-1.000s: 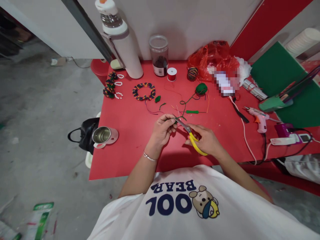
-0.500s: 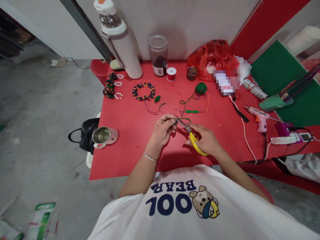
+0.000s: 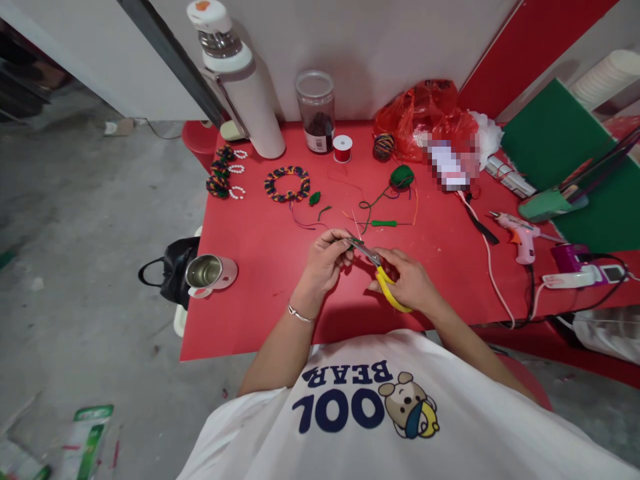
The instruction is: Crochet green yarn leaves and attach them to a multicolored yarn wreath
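Observation:
My left hand (image 3: 327, 260) pinches a small green yarn piece (image 3: 354, 244), mostly covered by the fingertips. A thin needle-like strand (image 3: 357, 225) stands up beside it. In my right hand (image 3: 411, 283) is a pair of scissors with yellow handles (image 3: 389, 292). The metal blades lie at the green yarn, close to my left fingertips; whether they are fully closed is too small to tell. Just beyond the hands lies a crochet hook with a green grip (image 3: 384, 223). A ball of green yarn (image 3: 402, 177) trails a loose strand. Nearby are a small green leaf-shaped piece (image 3: 315, 199) and a short green scrap (image 3: 325, 212).
On the red table (image 3: 260, 307) are a multicoloured braided ring (image 3: 287, 184), a red thread spool (image 3: 343, 149), a clear jar (image 3: 316, 113), a tall white flask (image 3: 247, 100) and a mug (image 3: 213, 273). A pink glue gun (image 3: 523, 237) and cables lie at the right.
The green strand that stretched right past the scissor blades no longer shows there. The scissors and my right hand have shifted slightly left. My left hand stays in place.

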The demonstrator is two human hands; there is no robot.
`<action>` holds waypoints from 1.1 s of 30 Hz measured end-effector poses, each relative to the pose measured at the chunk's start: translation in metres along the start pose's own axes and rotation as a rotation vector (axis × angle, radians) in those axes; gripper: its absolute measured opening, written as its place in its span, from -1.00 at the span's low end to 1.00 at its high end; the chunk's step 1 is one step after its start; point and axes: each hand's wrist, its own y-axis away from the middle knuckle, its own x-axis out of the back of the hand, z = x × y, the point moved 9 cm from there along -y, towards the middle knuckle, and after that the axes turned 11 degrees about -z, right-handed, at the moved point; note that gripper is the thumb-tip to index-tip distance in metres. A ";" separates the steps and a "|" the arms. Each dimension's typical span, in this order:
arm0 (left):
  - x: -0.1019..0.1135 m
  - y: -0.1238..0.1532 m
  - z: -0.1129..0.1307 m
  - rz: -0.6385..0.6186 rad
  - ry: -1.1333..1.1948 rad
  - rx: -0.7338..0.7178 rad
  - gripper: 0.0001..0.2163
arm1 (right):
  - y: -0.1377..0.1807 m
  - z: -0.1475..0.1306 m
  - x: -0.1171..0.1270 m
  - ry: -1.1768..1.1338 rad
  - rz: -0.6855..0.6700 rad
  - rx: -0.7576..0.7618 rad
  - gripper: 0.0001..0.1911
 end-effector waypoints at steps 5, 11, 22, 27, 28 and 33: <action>0.000 0.000 0.000 0.003 0.005 0.002 -0.73 | 0.000 0.000 0.000 -0.037 -0.001 0.032 -0.33; -0.002 0.000 -0.001 -0.012 0.004 0.007 -0.75 | 0.000 0.002 -0.002 -0.035 -0.004 0.033 -0.29; 0.001 -0.001 -0.001 0.019 -0.001 0.013 -0.73 | -0.001 0.003 -0.003 -0.015 0.001 0.045 -0.34; 0.000 -0.001 -0.001 0.005 -0.002 0.009 -0.73 | -0.001 0.003 -0.004 0.006 -0.009 0.034 -0.30; 0.000 -0.001 -0.001 0.006 0.000 0.008 -0.73 | -0.001 0.003 -0.004 0.006 -0.012 0.033 -0.30; 0.000 0.000 -0.001 0.012 0.005 0.007 -0.73 | -0.002 0.003 -0.003 0.009 -0.019 0.028 -0.31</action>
